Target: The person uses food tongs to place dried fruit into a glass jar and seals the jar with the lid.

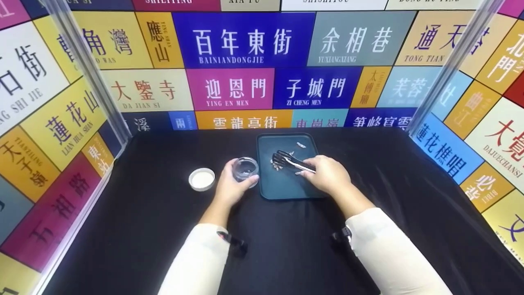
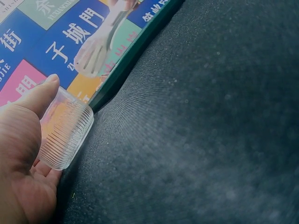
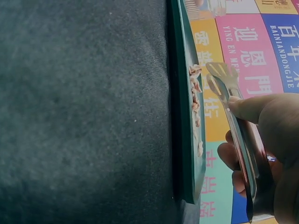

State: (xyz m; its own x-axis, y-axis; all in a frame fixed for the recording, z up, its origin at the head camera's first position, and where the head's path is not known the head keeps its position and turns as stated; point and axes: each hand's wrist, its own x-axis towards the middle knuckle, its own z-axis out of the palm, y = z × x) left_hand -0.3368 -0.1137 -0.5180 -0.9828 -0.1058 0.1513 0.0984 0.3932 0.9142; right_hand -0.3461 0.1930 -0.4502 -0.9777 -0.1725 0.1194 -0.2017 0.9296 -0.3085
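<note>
My left hand (image 1: 231, 183) grips a clear jar (image 1: 245, 169) with ribbed sides just left of the tray's edge. In the left wrist view, thumb and fingers wrap the jar (image 2: 67, 130) from both sides. My right hand (image 1: 328, 173) holds a pair of tongs (image 1: 288, 160), their slotted heads over the dark green tray (image 1: 282, 189). In the right wrist view the tongs (image 3: 240, 133) point up, heads close together, above the tray's rim. Small pale pieces (image 3: 195, 100) lie on the tray near the heads, partly hidden by them in the head view.
A round white lid (image 1: 202, 179) lies on the black cloth (image 1: 163, 229) left of my left hand. One pale piece (image 1: 301, 145) sits apart near the tray's far edge. Panels with printed signs (image 1: 249, 41) stand behind and at both sides of the table.
</note>
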